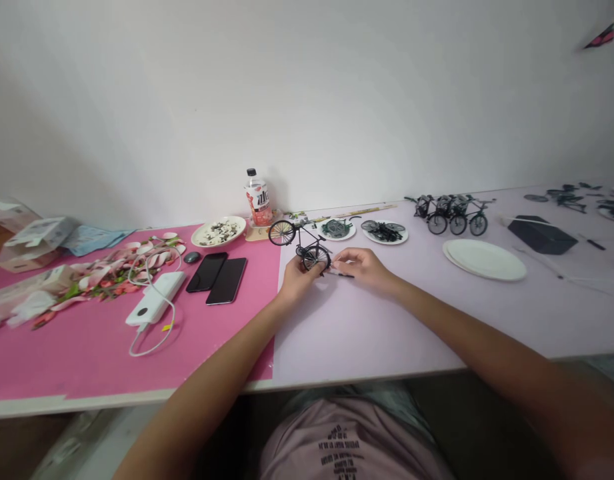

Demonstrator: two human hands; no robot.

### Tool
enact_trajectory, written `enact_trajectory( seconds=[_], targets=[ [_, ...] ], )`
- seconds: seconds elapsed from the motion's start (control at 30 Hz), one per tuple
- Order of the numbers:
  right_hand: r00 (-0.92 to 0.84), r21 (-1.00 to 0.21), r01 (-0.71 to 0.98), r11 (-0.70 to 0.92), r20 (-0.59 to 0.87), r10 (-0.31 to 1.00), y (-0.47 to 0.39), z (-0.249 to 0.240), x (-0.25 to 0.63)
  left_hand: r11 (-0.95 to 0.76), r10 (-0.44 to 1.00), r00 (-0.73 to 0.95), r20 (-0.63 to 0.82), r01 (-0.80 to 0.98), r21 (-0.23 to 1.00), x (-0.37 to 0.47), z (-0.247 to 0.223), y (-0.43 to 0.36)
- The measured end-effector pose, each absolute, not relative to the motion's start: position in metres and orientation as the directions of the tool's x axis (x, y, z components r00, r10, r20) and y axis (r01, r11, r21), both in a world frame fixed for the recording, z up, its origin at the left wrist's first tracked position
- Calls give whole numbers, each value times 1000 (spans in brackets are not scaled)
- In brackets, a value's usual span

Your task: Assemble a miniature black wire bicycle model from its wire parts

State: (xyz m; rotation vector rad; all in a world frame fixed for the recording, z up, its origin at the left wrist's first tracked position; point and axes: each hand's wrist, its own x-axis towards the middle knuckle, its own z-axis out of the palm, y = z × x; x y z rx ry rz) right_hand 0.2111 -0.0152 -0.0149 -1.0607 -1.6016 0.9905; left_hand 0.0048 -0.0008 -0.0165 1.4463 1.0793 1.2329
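A small black model bicycle (301, 248) is tilted above the table, one wheel raised to the upper left. My left hand (301, 279) grips it low, with thumb and fingers around the lower wheel. Close by on the right, my right hand (363, 265) has its fingertips pinched together beside that wheel. Something small and dark shows under those fingers, too small to name. Behind the bicycle are two white plates, one with greenish-dark parts (337, 229), the other with black parts (385, 231).
Several assembled model bicycles (451, 215) stand at the back right, near stacked white plates (487, 261) and a black block (539, 235). Leftward are a drink bottle (258, 198), a plate of small pieces (219, 232), phones (227, 281), a white power bank (155, 299) and petals (121, 267).
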Motion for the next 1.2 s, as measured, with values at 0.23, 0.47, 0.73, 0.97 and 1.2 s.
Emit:
enact_trajectory(
  seconds=[0.23,0.47,0.73,0.97,1.2],
  targets=[
    [-144,-973,108,204,187,972,-13,-16,213,-175,977,130,169,32,984,6,-7,-9],
    [-152,-978,87,191,176,973,-12,-20,214,-144,978,149,143,-9,990,8,-3,-11],
    [-160,-979,85,187,172,972,-10,-23,214,-132,974,179,135,-29,991,7,-7,-7],
    [-168,-981,81,176,161,973,-11,-22,214,-136,975,179,135,-4,991,7,-5,-9],
    [-159,-980,78,182,168,973,-12,-22,214,-80,979,184,87,-49,996,7,-7,-7]
  ],
)
